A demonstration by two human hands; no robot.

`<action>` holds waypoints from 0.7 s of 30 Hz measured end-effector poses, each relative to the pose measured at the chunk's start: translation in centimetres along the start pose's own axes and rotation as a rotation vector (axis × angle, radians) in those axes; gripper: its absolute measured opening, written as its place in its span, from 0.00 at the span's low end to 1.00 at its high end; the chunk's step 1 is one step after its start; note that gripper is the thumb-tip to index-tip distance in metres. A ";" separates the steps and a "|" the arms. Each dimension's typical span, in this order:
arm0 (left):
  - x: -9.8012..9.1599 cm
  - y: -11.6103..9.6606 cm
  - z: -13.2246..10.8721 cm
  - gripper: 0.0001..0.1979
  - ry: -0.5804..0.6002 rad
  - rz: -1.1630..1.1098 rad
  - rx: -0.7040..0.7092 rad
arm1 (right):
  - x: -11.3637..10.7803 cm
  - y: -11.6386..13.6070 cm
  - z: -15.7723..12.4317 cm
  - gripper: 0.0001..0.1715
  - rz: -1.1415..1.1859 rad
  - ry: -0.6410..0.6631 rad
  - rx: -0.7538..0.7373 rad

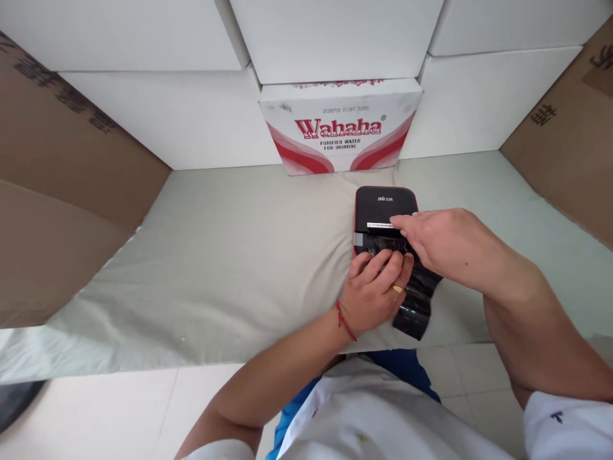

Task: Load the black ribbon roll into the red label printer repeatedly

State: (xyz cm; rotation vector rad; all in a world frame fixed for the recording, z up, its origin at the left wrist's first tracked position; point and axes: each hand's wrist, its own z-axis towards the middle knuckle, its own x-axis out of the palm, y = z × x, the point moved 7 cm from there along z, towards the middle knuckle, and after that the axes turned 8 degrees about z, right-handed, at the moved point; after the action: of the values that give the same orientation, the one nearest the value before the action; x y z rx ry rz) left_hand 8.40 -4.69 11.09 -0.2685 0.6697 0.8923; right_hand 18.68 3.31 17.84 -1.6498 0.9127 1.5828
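A flat black device (384,207) with rounded corners and a red edge lies on the cloth. It bears a small white logo and a narrow white label strip (378,225). From its lower part a glossy black strip (412,316) trails toward the front edge. My left hand (378,287) has its fingers bent and bunched over the strip at the device's lower half, closed on it. Coming from the right, my right hand (438,239) has its fingers stretched out, the tips touching the device beside the label. What lies beneath both palms is hidden.
A light green cloth (258,255) covers the table. Behind the device stands a Wahaba-style printed "Wahaha" water carton (342,131), against stacked white boxes (163,121). Brown cardboard walls (71,185) flank both sides.
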 end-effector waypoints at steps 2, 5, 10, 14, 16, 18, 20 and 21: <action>-0.1 0.0 0.1 0.20 -0.006 -0.012 0.000 | -0.1 0.6 0.6 0.15 -0.084 0.095 -0.005; -0.2 0.1 0.1 0.18 -0.021 -0.036 -0.003 | -0.6 1.4 1.2 0.14 -0.156 0.167 0.018; 0.1 0.1 -0.1 0.18 -0.024 -0.047 -0.010 | -0.3 1.6 0.8 0.15 -0.164 0.150 0.059; -0.1 0.6 0.0 0.20 -0.036 -0.171 -0.049 | 0.6 0.7 -0.5 0.19 0.016 -0.086 0.107; -0.7 1.5 0.1 0.20 -0.088 -0.281 -0.096 | 1.0 0.6 -1.8 0.22 0.160 -0.275 0.088; -1.2 3.2 0.1 0.19 -0.137 -0.363 -0.203 | 1.6 0.8 -3.6 0.25 0.298 -0.424 0.028; -1.0 6.1 -0.2 0.17 -0.164 -0.425 -0.417 | 2.3 1.2 -5.5 0.27 0.396 -0.518 -0.039; -0.4 7.7 -0.7 0.17 -0.168 -0.469 -0.561 | 2.6 1.4 -6.4 0.27 0.426 -0.548 -0.064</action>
State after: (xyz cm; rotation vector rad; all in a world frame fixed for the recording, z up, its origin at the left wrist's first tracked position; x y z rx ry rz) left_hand 1.79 -0.57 11.27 -0.8074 0.1695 0.6229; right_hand 20.93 -2.93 15.53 -0.9983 0.9525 2.2201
